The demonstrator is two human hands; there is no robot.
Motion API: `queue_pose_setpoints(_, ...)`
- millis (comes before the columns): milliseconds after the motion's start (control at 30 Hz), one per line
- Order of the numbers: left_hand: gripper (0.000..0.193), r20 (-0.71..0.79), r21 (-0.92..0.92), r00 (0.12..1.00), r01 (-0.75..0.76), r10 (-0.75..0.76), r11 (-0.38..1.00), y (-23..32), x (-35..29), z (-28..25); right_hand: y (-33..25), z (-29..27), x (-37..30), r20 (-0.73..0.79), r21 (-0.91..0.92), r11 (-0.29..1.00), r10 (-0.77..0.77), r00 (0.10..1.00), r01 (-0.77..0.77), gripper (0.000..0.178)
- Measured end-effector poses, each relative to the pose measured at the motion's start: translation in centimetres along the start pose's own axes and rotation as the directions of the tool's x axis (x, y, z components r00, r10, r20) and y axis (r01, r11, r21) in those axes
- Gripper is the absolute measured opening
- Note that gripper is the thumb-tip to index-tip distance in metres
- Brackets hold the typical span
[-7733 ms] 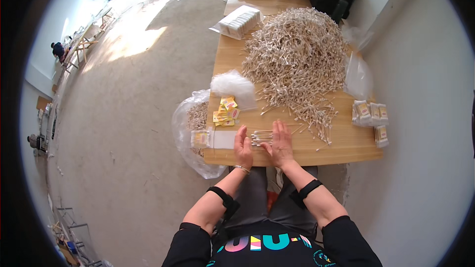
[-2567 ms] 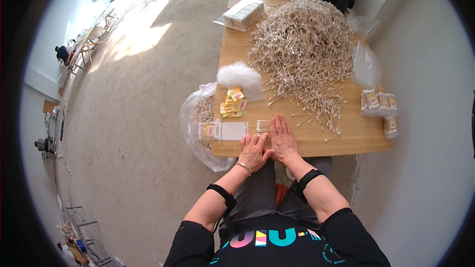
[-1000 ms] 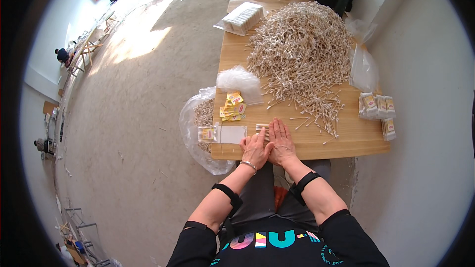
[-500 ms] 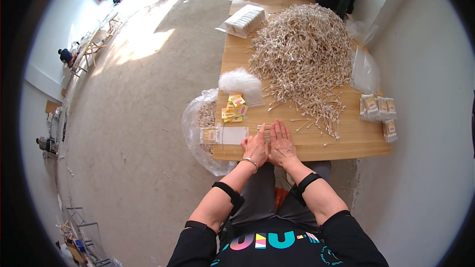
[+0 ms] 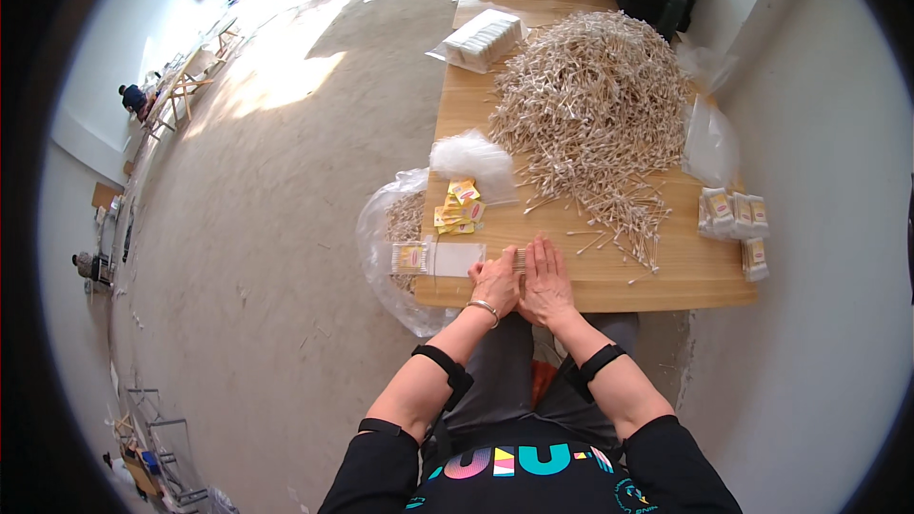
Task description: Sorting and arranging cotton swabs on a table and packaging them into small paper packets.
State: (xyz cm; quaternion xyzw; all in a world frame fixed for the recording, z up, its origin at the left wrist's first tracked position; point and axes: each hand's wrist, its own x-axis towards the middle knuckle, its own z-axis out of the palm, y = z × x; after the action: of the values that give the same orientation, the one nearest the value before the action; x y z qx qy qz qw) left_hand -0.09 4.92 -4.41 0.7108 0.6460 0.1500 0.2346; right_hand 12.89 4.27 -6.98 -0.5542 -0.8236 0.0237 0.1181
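My left hand [image 5: 494, 284] and my right hand [image 5: 546, 284] are side by side at the table's near edge. A small row of cotton swabs [image 5: 520, 261] lies between them. My left hand has its fingers curled against the swabs' left side. Flat and stretched out, the fingers of my right hand lie along the other side and partly hide the row. Just left of my left hand is a flat white rectangular piece [image 5: 459, 258], and beside that a clear pack of swabs with a yellow label [image 5: 409, 258] reaches over the table's left edge.
A large heap of loose cotton swabs [image 5: 595, 86] covers the table's far middle. Yellow cards [image 5: 461, 209] and clear plastic bags [image 5: 473, 162] sit at the left. Filled packs [image 5: 733, 214] line the right edge. A plastic sack of swabs [image 5: 376, 238] stands beside the table.
My hands have drawn slightly closer together, and less of the swab row shows between them. The whole view has shifted a little; the things on the table look unchanged.
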Motion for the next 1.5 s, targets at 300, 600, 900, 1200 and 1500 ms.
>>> queue_pose_setpoints(300,0.043,-0.362,-0.622,0.927,-0.166,-0.094,0.765,-1.0,-0.1,0.6,-1.2,-1.6,0.0,0.112,0.134,0.989,0.052,0.992,-0.067,0.09)
queue_pose_setpoints(600,0.04,-0.267,-0.909,0.942,-0.175,-0.205,0.377,-3.9,1.4,2.7,-3.4,-0.5,0.7,0.115,0.153,0.984,0.071,0.991,-0.088,0.087)
queue_pose_setpoints(900,0.04,-0.217,-0.947,0.935,-0.132,-0.281,0.294,-7.5,1.1,0.1,-8.0,0.9,3.1,0.154,0.192,0.978,0.058,0.986,-0.088,0.085)
queue_pose_setpoints(1200,0.039,-0.462,-0.356,0.887,-0.189,0.004,0.915,-10.0,-0.5,-4.2,-11.3,2.1,4.7,0.219,0.12,0.988,0.071,0.973,-0.099,0.088)
queue_pose_setpoints(1500,0.057,-0.463,-0.08,0.831,0.307,-0.308,0.948,-20.0,0.2,-4.3,-13.7,2.2,5.5,0.158,0.187,0.974,0.098,0.982,-0.127,0.094)
